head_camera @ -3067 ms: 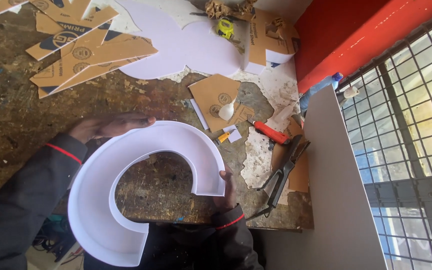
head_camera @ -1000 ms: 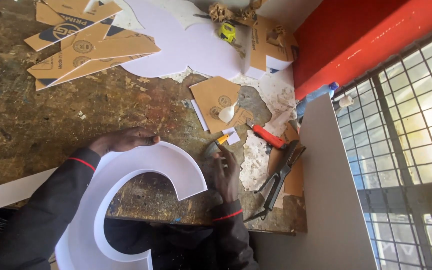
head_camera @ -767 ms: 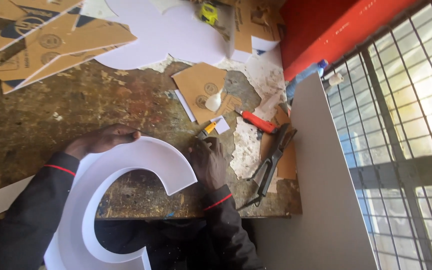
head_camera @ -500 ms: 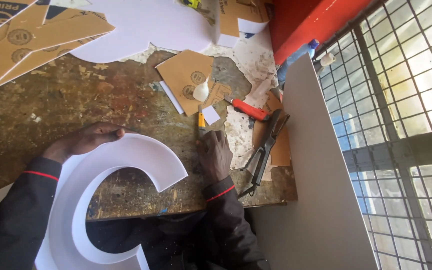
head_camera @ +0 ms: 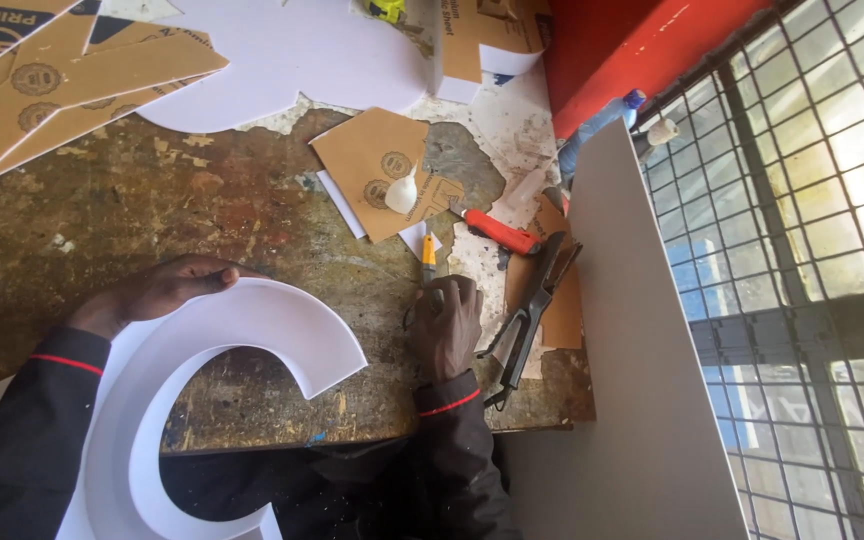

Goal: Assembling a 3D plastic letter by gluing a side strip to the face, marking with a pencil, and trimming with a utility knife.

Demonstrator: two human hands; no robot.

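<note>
The white C-shaped letter (head_camera: pixel 187 400) looks light and stiff, likely foam board with a thin raised wall along its edges; it probably dents or creases if pinched hard, so the flat face and the outer curve seem the safer places to hold; its upper arc lies on the tabletop (head_camera: pixel 152 220) while the lower half hangs off the near edge over the person's lap. The left hand (head_camera: pixel 157 290) curls over the top of the arc, its grip closed on that rim; the right hand (head_camera: pixel 447 325) rests folded over a yellow-handled cutter (head_camera: pixel 429 256), fingers wrapped on it. The tabletop is rough, stained and flaking, littered with cardboard offcuts (head_camera: pixel 382 170), a red knife (head_camera: pixel 497 230) and black pliers (head_camera: pixel 532 300); a grey board (head_camera: pixel 632 360) leans by the barred window (head_camera: pixel 802 220).
</note>
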